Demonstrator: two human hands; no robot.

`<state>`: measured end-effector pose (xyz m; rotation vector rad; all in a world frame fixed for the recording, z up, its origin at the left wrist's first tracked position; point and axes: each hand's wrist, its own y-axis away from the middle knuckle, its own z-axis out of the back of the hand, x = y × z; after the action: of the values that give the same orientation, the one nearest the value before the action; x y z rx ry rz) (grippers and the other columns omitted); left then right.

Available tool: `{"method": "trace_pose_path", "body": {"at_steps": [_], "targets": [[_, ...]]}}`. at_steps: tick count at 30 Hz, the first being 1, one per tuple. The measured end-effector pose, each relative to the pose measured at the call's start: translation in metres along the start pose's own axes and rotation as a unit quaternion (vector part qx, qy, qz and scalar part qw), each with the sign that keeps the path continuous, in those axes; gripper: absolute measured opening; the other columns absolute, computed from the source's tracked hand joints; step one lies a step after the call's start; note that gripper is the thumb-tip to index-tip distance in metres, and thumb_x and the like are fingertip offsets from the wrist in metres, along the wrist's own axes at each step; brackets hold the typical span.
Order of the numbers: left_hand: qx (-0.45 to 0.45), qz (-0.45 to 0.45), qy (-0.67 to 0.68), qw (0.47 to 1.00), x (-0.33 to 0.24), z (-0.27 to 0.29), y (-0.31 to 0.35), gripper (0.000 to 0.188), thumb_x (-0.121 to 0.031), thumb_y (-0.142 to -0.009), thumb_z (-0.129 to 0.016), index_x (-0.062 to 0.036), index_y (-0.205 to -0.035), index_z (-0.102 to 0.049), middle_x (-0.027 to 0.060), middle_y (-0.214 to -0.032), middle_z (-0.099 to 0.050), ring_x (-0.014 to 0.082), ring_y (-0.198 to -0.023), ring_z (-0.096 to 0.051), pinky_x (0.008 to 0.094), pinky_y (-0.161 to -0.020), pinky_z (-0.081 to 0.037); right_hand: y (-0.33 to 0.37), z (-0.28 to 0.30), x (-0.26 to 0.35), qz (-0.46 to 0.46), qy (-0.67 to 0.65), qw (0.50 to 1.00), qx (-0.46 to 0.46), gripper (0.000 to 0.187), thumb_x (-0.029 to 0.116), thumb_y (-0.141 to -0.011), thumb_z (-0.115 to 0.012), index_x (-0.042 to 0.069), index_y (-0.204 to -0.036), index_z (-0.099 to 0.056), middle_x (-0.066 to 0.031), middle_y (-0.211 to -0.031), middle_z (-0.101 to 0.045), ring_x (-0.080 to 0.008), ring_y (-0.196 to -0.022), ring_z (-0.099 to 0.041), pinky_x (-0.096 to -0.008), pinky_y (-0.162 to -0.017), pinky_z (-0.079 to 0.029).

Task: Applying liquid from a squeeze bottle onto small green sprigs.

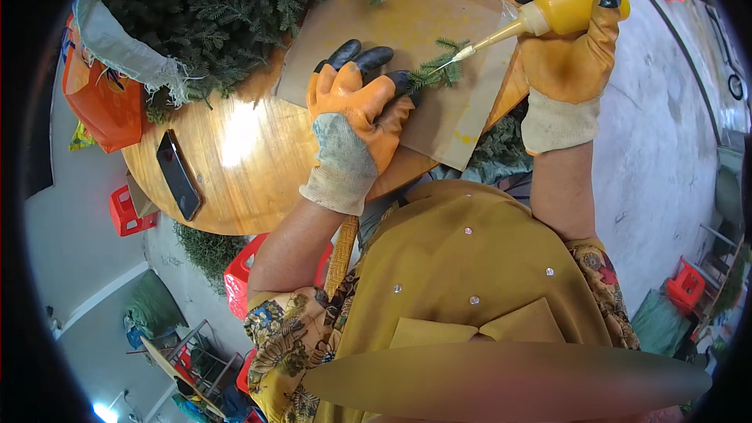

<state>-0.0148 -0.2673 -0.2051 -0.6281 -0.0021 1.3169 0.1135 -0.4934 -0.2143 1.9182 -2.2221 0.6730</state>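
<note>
Orange-gloved left hand [348,106], palm down over the cardboard [470,19], pinches the green sprig [449,72] by its near end; right hand [565,63], palm upward, grips the yellow bottle [583,1]; bottle's long axis slants, nozzle [500,34] aimed left and down at the sprig; sprig points right and away from the left hand.

- Lighting, from here: bright, indoor.
- Glare: one white patch, wooden table [227,197].
- Lamp [105,413]: glowing, lower left.
- Blur: oval smear, lower edge.
- Rim: bent, black.
</note>
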Motion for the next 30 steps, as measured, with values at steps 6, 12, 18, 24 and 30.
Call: {"method": "trace_pose_path", "body": {"at_steps": [6, 12, 18, 24, 30], "targets": [[-0.015, -0.023, 0.021, 0.999, 0.004, -0.002, 0.000, 0.023, -0.010, -0.074, -0.081, -0.0141, -0.096, -0.077, 0.0104, -0.116, -0.070, 0.0389, -0.108, -0.060, 0.0495, -0.093, -0.049, 0.001, 0.009, -0.006, -0.013, -0.008, 1.000, 0.013, 0.043, 0.033, -0.095, -0.064, 0.009, -0.131, -0.062, -0.0118, -0.122, -0.070, -0.0295, -0.098, -0.066, -0.0475, -0.082, -0.056], [-0.004, -0.011, 0.021, 1.000, 0.003, 0.002, -0.001, 0.024, -0.010, -0.073, -0.081, -0.0147, -0.096, -0.077, 0.0105, -0.114, -0.071, 0.0393, -0.108, -0.061, 0.0490, -0.092, -0.049, 0.006, -0.004, -0.010, 0.016, 0.018, 0.999, -0.030, 0.043, 0.032, -0.094, -0.065, 0.010, -0.131, -0.061, -0.0111, -0.123, -0.069, -0.0296, -0.098, -0.066, -0.0477, -0.081, -0.056], [-0.009, -0.026, 0.028, 0.999, 0.003, 0.001, -0.002, 0.024, -0.011, -0.072, -0.081, -0.0150, -0.096, -0.077, 0.0110, -0.114, -0.071, 0.0403, -0.109, -0.061, 0.0499, -0.093, -0.048, 0.007, 0.003, -0.005, -0.017, -0.012, 0.999, -0.032, 0.042, 0.032, -0.095, -0.064, 0.010, -0.131, -0.061, -0.0101, -0.123, -0.069, -0.0303, -0.102, -0.066, -0.0488, -0.087, -0.056], [-0.003, -0.026, 0.029, 0.999, 0.004, 0.003, -0.002, 0.021, -0.011, -0.074, -0.080, -0.0150, -0.094, -0.077, 0.0112, -0.112, -0.072, 0.0400, -0.110, -0.063, 0.0513, -0.094, -0.048, -0.002, -0.004, 0.012, -0.030, 0.050, 0.997, -0.059, 0.051, 0.029, -0.096, -0.073, -0.002, -0.133, -0.058, -0.0219, -0.123, -0.067, -0.0361, -0.110, -0.066, -0.0552, -0.103, -0.052], [-0.004, -0.026, 0.017, 1.000, 0.005, 0.001, 0.000, 0.019, -0.010, -0.075, -0.079, -0.0150, -0.093, -0.076, 0.0114, -0.112, -0.072, 0.0405, -0.113, -0.063, 0.0523, -0.096, -0.047, -0.001, -0.009, 0.014, -0.016, 0.070, 0.995, -0.076, 0.052, 0.029, -0.094, -0.076, -0.001, -0.133, -0.058, -0.0206, -0.121, -0.068, -0.0350, -0.110, -0.066, -0.0548, -0.102, -0.054]]}}
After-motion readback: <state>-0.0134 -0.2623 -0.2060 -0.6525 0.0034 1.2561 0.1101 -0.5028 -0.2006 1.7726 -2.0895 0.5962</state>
